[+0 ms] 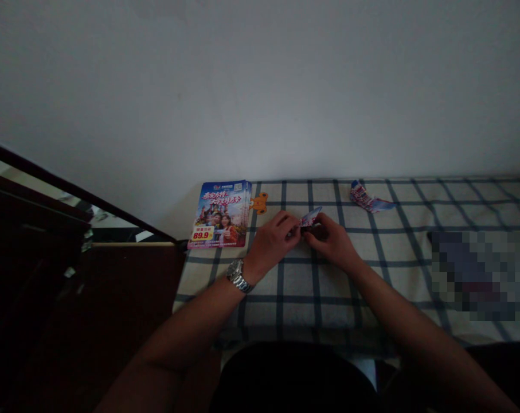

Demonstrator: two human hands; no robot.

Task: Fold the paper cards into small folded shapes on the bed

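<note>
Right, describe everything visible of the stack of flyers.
The stack of flyers looks like printed paper, with layered edges along its right side. The top sheet is blue above and pink below, bearing light lettering, a square code at upper right, pictured people and a yellow label with red 89.9 at lower left. It lies flat on the checked cloth, near the wall, left of an orange bear figure. Neither left hand nor right hand holds it.

One head-worn view, facing forward and down, wall (260, 86) ahead (filling the top), checked cloth (296, 304) near below
</note>
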